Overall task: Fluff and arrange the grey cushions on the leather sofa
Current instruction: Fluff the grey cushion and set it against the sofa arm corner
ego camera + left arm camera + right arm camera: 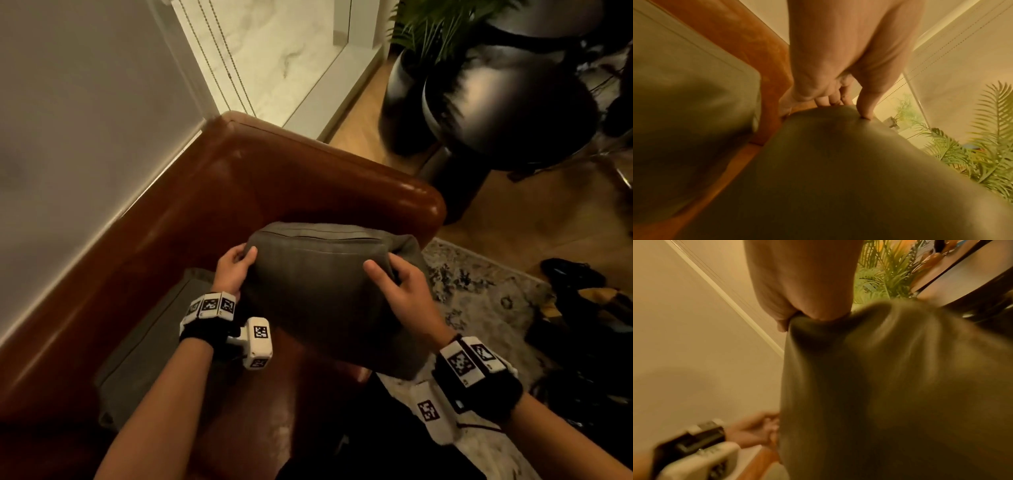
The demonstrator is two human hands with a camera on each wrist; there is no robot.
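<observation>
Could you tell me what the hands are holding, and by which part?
Both hold one grey cushion by its upper corners: left hand, right hand.

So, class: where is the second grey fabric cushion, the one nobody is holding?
In the head view, the second grey cushion lies at lower left on the brown leather sofa, against its backrest, beside the left hand.

The grey cushion [318,291] hides both hands' fingertips and blurs in wrist views.
</observation>
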